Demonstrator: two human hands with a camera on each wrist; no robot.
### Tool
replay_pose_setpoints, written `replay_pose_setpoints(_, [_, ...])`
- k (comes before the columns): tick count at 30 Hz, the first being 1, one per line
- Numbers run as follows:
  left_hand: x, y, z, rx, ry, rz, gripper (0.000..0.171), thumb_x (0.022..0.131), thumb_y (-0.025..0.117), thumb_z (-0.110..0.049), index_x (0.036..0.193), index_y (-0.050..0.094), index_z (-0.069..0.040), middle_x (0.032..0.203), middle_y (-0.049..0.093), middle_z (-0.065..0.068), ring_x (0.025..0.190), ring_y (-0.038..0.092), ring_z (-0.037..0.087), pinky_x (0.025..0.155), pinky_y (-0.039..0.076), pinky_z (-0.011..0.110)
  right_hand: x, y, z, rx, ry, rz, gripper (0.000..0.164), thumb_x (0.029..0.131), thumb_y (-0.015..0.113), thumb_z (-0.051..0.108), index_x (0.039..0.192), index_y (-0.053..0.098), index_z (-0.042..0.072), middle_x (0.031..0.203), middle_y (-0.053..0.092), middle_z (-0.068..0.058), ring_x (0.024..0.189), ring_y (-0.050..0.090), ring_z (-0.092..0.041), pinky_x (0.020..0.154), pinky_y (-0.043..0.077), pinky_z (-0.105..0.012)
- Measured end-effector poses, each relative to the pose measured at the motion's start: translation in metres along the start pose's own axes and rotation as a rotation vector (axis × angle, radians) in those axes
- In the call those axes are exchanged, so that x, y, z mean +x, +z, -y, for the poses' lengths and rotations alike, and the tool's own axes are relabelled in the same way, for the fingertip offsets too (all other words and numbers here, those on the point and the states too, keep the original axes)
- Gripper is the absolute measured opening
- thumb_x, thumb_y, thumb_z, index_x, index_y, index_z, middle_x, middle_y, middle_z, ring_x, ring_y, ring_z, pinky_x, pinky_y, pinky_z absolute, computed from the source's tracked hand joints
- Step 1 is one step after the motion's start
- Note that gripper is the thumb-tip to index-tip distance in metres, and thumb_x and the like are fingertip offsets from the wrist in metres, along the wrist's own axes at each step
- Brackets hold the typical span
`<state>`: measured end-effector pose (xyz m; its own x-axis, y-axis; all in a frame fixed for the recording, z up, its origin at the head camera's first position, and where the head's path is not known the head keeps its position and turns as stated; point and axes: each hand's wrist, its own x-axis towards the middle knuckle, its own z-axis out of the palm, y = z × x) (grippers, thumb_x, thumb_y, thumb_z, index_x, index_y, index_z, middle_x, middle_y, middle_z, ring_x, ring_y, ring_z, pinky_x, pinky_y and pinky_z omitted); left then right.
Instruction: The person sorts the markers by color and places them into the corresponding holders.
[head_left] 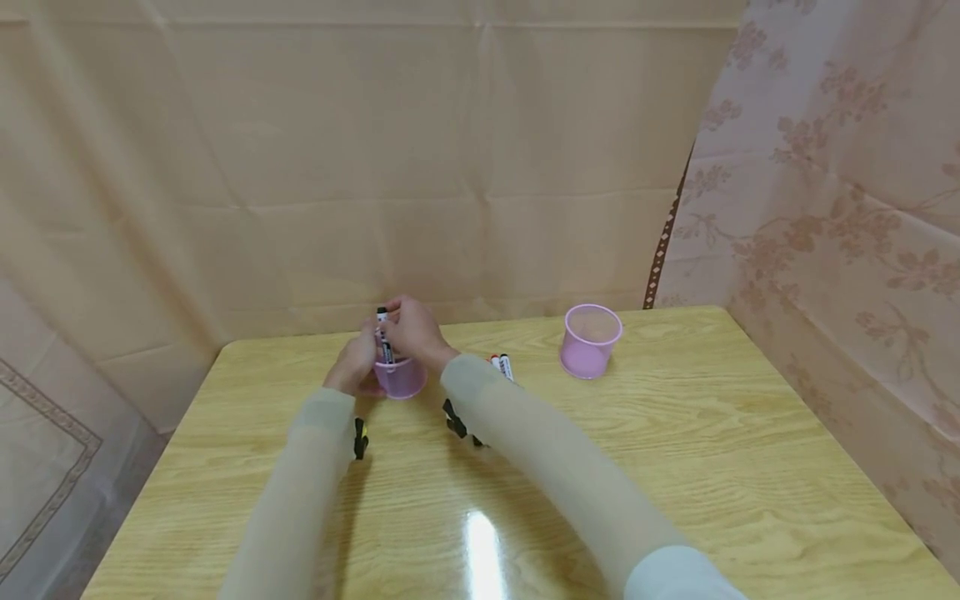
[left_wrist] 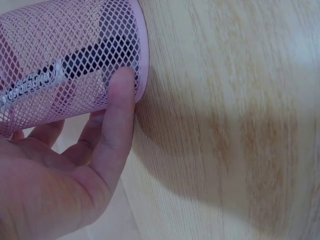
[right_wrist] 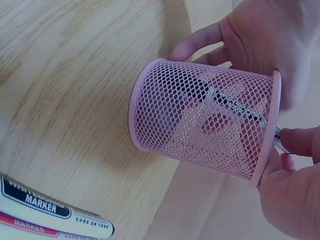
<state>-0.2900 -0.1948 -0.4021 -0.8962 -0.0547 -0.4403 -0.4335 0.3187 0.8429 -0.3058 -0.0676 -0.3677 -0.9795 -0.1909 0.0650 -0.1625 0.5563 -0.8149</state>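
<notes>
My left hand [head_left: 356, 364] holds a pink mesh pen cup [head_left: 405, 382] from the left side, near the back edge of the table. One finger [left_wrist: 120, 95] lies against the mesh close to the cup's base. Over the rim, my right hand [head_left: 417, 335] pinches the upper end of a whiteboard marker [head_left: 382, 313]. The marker's lower part [right_wrist: 235, 107] shows through the mesh, inside the cup. In the right wrist view the thumb [right_wrist: 297, 141] presses on the marker right at the rim.
Two more markers, one with a black label [right_wrist: 45, 204] and one with a red label [right_wrist: 27, 225], lie on the table [head_left: 675, 433], partly behind my right sleeve in the head view. A second pink pen cup [head_left: 587, 358] stands upright to their right. A beige curtain [head_left: 375, 167] hangs behind the table.
</notes>
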Motion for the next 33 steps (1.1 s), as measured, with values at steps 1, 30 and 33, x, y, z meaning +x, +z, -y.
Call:
replay_pose_setpoints(1, [-0.001,0.0,0.0,-0.006,0.002,0.0,0.086,0.102,0.006,-0.065,0.147,0.039,0.0,0.141,0.044,0.026,0.116,0.053,0.04,0.085,0.058,0.05,0.0,-0.001,0.0,0.004,-0.002,0.004,0.032,0.099,0.067,0.013,0.13,0.061,0.005,0.114,0.072,-0.01,0.1,0.068,-0.021,0.082,0.056,-0.029])
replay_pose_setpoints(30, [-0.001,0.0,-0.003,0.05,0.031,0.028,0.081,0.104,0.002,-0.059,0.151,0.035,-0.002,0.148,0.042,0.024,0.126,0.048,0.041,0.086,0.056,0.05,-0.002,-0.026,-0.004,0.35,0.008,0.115,0.033,0.097,0.06,-0.002,0.131,0.059,-0.006,0.116,0.067,-0.019,0.101,0.069,-0.033,0.07,0.061,-0.03])
replay_pose_setpoints(33, [0.0,0.0,-0.002,0.046,0.024,0.029,0.082,0.104,0.002,-0.06,0.151,0.036,-0.002,0.149,0.042,0.023,0.127,0.047,0.04,0.088,0.056,0.05,-0.003,-0.031,-0.005,0.411,0.025,0.145,0.036,0.097,0.059,-0.004,0.133,0.057,-0.006,0.12,0.065,-0.022,0.106,0.067,-0.037,0.077,0.061,-0.038])
